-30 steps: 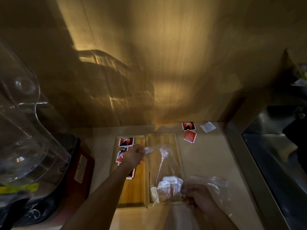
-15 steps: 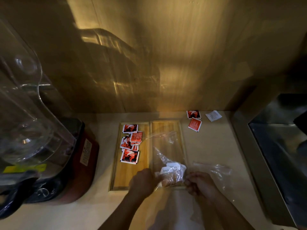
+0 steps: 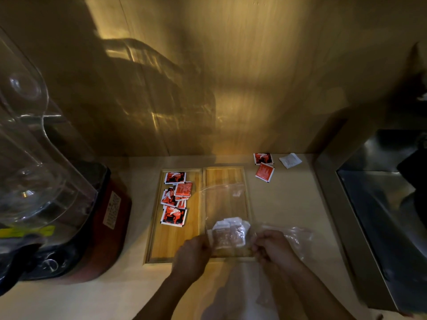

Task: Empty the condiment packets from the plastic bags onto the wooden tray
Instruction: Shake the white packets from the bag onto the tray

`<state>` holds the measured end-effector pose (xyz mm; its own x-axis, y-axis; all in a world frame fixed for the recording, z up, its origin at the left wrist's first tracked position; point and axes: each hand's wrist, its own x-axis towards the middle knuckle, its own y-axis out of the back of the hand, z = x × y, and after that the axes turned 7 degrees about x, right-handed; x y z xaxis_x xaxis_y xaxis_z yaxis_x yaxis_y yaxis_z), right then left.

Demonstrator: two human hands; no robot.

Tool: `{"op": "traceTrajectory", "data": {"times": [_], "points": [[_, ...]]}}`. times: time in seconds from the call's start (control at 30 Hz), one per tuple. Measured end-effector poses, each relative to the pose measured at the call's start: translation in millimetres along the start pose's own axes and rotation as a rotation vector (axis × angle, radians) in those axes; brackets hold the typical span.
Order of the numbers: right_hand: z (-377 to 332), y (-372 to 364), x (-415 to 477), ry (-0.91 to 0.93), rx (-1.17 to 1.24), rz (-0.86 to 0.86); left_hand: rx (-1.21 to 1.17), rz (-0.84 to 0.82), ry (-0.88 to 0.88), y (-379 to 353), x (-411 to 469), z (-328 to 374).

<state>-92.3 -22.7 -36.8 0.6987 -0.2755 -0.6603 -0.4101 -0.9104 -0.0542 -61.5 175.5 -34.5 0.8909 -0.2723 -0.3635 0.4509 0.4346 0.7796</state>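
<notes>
A wooden tray [image 3: 171,241] with two compartments lies on the counter. Several red condiment packets [image 3: 175,199] lie in its left compartment. A clear plastic bag [image 3: 225,199] stretches over the right compartment, with several pale brownish packets [image 3: 228,234] bunched at its near end. My left hand [image 3: 193,257] pinches the bag's near left corner. My right hand [image 3: 272,248] grips its near right corner. A second clear, crumpled bag [image 3: 293,239] lies on the counter just right of my right hand.
Two red packets [image 3: 264,166] and a white packet [image 3: 290,160] lie on the counter beyond the tray's right side. A blender with a clear jar [image 3: 34,169] stands at the left. A steel sink [image 3: 381,204] borders the right. A wooden wall rises behind.
My left hand let go of the bag's far end and came back to its near left corner. The bag now lies flat over the right compartment.
</notes>
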Motion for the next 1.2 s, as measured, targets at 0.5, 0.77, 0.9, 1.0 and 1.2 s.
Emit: {"op": "traceTrajectory", "data": {"times": [0.5, 0.77, 0.9, 1.0, 1.2], "points": [[-9, 9, -2, -0.085, -0.073, -0.135, -0.225, -0.232, 0.065, 18, 2, -10], [-6, -2, 4, -0.150, 0.086, -0.178, -0.807, -0.302, 0.395, 11, 17, 2], [-25, -16, 14, -0.117, 0.019, -0.127, -0.899, -0.252, 0.453, 15, 34, 14], [-42, -29, 23, -0.030, 0.069, -0.087, -0.865, -0.082, 0.413, 24, 47, 27], [-36, -23, 23, -0.037, -0.174, -0.035, -0.545, -0.192, 0.455, 23, 49, 21]]}}
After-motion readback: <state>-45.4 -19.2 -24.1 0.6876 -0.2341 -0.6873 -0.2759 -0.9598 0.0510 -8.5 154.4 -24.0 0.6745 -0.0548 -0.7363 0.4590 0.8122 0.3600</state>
